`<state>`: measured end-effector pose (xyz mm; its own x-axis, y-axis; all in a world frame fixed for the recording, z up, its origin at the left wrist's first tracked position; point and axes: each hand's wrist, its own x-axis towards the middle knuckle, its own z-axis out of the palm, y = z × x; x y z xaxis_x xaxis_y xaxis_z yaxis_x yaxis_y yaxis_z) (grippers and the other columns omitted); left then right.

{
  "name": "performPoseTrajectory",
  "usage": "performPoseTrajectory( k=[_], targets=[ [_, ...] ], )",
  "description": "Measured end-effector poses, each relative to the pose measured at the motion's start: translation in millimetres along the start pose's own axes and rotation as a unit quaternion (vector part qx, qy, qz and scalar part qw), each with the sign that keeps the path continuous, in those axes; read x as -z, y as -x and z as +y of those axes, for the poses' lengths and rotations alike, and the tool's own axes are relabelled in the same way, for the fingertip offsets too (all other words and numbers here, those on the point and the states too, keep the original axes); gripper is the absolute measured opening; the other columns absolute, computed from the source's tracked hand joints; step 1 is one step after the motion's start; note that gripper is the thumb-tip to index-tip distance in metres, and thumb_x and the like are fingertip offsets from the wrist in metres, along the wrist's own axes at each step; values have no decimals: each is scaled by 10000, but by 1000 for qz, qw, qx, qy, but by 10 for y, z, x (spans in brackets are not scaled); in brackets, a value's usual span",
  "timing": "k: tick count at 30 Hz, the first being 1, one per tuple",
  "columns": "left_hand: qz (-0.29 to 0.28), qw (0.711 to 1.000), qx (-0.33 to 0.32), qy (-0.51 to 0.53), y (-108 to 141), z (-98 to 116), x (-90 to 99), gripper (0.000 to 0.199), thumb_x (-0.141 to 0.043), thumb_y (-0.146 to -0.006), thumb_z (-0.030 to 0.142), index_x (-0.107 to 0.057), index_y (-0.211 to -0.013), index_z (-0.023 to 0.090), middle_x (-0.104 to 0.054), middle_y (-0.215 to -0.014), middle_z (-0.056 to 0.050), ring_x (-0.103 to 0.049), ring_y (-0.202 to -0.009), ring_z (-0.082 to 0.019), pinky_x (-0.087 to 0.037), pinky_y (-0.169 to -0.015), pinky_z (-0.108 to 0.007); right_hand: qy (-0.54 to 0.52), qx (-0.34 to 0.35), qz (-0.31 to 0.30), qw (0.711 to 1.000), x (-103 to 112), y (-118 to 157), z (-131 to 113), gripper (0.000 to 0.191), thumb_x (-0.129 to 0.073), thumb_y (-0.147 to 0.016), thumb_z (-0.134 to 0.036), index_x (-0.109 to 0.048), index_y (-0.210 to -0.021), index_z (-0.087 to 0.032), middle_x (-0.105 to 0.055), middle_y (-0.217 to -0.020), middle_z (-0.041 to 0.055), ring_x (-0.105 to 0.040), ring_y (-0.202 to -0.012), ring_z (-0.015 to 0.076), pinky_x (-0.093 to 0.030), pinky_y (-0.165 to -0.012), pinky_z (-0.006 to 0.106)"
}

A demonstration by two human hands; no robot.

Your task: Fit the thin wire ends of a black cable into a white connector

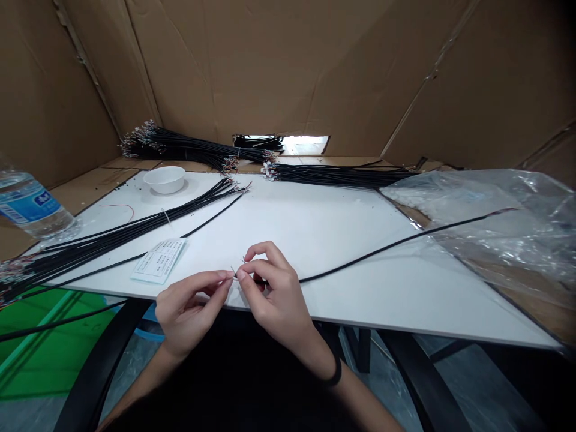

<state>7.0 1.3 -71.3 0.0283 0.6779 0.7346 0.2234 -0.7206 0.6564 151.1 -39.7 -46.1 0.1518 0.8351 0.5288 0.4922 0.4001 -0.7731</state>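
A black cable [360, 258] runs from my right hand [274, 288] across the table to the right, where its far end shows thin bare wires. My right hand pinches this cable close to its near end, thumb against fingers. Fine wires stick out from that end between the two hands. With thumb and forefinger pressed together, my left hand [193, 303] grips the thin wires at their tips. Which single wires lie between the fingers is too small to tell. Left of my hands lies a paper label [159, 261] in a clear sleeve.
A cable bundle [135, 231] crosses the table's left side. Behind it are a white bowl [165, 179] and a water bottle [31, 201]. More cable bundles [193, 147] lie at the back beside connector-ended cables [333, 174]. A clear plastic bag [490, 210] covers the right. Cardboard walls [288, 72] surround the table.
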Motion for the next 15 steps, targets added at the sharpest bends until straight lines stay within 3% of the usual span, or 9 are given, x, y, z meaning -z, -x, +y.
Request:
performPoseTrajectory(
  k=[3, 15],
  targets=[
    [-9, 1000, 3, 5, 2, 17, -3, 198, -782, -730, 106, -743, -871, 240, -802, -791, 14, -705, -564, -131, -578, -461, -211, 2, 6, 8, 1000, -2, 1, -2, 176, -530, -884, -174, -650, -755, -165, -575, -967, 54, -479, -552, 72, -406, -502, 250],
    [-32, 991, 115, 66, -63, 114, -5, 106, -787, -738, 185, -735, -824, 217, -770, -774, -10, -668, -596, -139, -554, -505, -235, 14, 30, 31, 999, -17, 12, 2, 99, -568, -783, -129, -655, -799, -175, -555, -978, 59, -548, -637, 105, -463, -536, 250]
  ],
)
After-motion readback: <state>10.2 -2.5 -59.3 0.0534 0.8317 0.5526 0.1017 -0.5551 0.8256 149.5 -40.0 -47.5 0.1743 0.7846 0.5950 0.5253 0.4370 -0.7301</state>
